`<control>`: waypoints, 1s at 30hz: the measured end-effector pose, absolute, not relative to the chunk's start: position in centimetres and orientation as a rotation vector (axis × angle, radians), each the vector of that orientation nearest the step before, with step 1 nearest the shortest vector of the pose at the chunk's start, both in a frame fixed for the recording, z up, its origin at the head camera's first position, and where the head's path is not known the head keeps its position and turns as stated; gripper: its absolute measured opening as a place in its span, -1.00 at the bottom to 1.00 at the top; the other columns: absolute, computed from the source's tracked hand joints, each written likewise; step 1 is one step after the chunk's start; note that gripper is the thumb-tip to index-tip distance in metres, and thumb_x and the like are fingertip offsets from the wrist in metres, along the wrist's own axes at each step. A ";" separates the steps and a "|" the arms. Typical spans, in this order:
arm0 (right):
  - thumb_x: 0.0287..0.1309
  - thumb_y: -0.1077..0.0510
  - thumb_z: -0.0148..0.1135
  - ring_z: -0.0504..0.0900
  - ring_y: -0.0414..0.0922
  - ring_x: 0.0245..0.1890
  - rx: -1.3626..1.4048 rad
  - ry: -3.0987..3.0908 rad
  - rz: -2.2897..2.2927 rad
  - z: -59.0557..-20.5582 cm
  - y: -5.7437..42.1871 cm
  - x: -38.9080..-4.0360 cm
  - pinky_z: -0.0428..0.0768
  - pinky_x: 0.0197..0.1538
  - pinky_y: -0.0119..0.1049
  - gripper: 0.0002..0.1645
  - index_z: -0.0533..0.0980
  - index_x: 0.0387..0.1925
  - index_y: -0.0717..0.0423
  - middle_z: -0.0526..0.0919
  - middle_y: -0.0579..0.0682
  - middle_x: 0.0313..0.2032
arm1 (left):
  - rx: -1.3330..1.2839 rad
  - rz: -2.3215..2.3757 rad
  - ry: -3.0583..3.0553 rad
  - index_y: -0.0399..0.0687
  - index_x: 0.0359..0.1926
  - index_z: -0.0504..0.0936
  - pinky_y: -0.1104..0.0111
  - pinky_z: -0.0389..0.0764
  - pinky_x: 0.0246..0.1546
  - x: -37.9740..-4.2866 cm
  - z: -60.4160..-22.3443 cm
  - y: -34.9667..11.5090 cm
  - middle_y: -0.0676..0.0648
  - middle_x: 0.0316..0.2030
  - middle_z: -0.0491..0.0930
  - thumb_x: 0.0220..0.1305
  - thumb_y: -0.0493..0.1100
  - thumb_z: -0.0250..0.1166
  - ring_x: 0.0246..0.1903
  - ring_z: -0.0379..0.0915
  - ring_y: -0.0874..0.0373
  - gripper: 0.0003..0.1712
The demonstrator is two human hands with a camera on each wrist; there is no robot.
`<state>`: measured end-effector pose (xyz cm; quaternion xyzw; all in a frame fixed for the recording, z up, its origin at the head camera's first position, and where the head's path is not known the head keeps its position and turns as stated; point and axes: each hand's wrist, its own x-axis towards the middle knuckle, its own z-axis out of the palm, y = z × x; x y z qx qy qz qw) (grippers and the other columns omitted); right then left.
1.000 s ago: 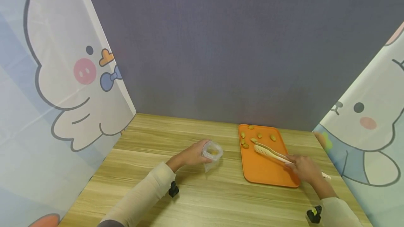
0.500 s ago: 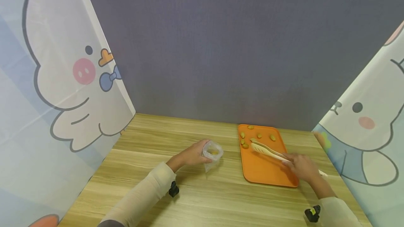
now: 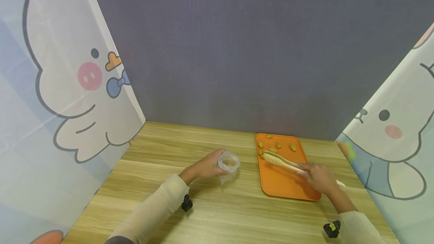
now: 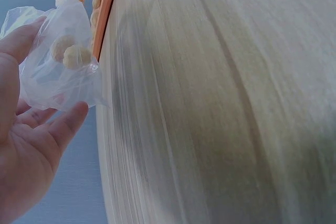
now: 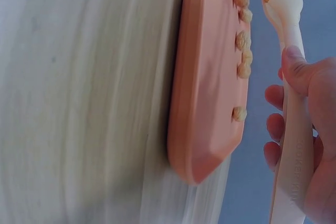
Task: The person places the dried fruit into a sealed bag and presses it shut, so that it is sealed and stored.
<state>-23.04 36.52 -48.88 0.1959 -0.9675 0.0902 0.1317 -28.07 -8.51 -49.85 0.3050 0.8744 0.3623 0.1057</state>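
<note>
Left hand (image 3: 208,165) grips bag (image 4: 65,82), right hand (image 3: 319,178) tongs (image 5: 297,140) — wood-grain table (image 3: 237,214); grey backdrop (image 3: 220,55).

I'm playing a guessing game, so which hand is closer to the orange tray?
The right hand. It's over the right edge of the tray, holding tongs; the left hand is off to the tray's left, holding a bag.

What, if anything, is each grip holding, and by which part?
Left grip: the bag, by its side near the open mouth. Right grip: the tongs, by the arms, partway along their length.
</note>
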 end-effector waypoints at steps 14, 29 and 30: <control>0.16 0.07 0.45 0.76 0.09 -0.26 0.650 -2.780 0.296 -47.6 34.0 -23.3 0.68 -0.25 -0.01 -0.53 0.68 0.10 0.14 0.79 0.17 -0.09 | 0.900 1.061 2.580 -0.09 0.53 0.18 0.17 0.53 0.18 -28.1 -49.8 -8.6 -0.02 0.26 0.46 0.23 0.17 0.44 0.12 0.46 0.16 0.01; 0.11 0.08 0.49 0.69 -0.15 -0.41 0.751 -2.727 0.324 -45.7 30.0 -22.9 0.57 -0.40 -0.31 -0.54 0.70 0.06 0.16 0.80 0.06 -0.16 | 0.916 1.077 2.576 -0.09 0.52 0.21 0.27 0.56 0.09 -28.0 -49.8 -8.4 -0.02 0.23 0.47 0.20 0.15 0.47 0.06 0.48 0.18 0.00; 0.11 0.09 0.49 0.67 -0.17 -0.43 0.755 -2.722 0.329 -45.7 29.8 -22.9 0.55 -0.42 -0.33 -0.54 0.70 0.05 0.16 0.80 0.06 -0.16 | 0.917 1.079 2.575 -0.09 0.51 0.21 0.27 0.56 0.08 -28.1 -49.9 -8.3 -0.02 0.23 0.48 0.20 0.15 0.47 0.06 0.48 0.19 0.00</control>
